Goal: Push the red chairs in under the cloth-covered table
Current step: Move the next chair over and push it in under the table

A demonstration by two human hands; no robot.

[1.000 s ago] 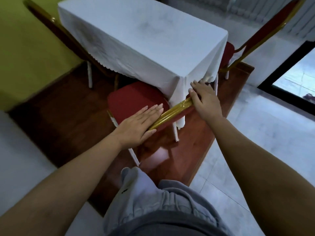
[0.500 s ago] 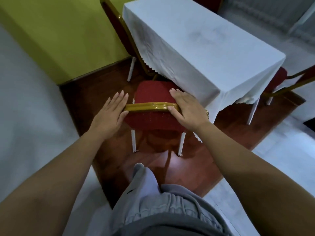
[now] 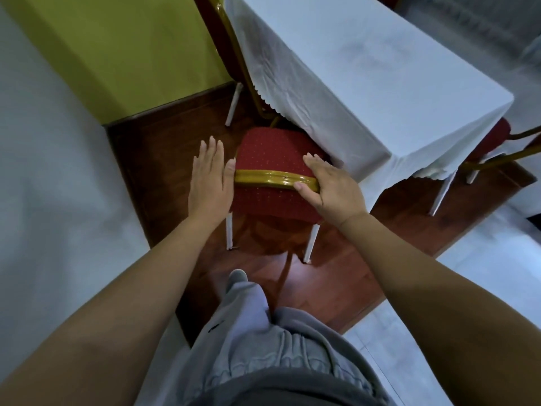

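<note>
Left hand (image 3: 209,180) and right hand (image 3: 330,186), fingers straight and flat, touch the glossy gold rail (image 3: 272,179) of the dotted red chair (image 3: 272,150), whose seat sits partly under the white-clothed table (image 3: 366,83).

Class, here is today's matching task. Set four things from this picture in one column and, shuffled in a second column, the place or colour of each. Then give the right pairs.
Things:
1. left hand
2. right hand
3. tablecloth
4. chair seat

Place or colour:
A. white, draped and hanging down
B. lies over the right end of the gold rail
C. red, partly tucked under the cloth
D. flat, fingers straight, at the rail's left end

Pairs: 1-D, 2-B, 3-A, 4-C
</note>
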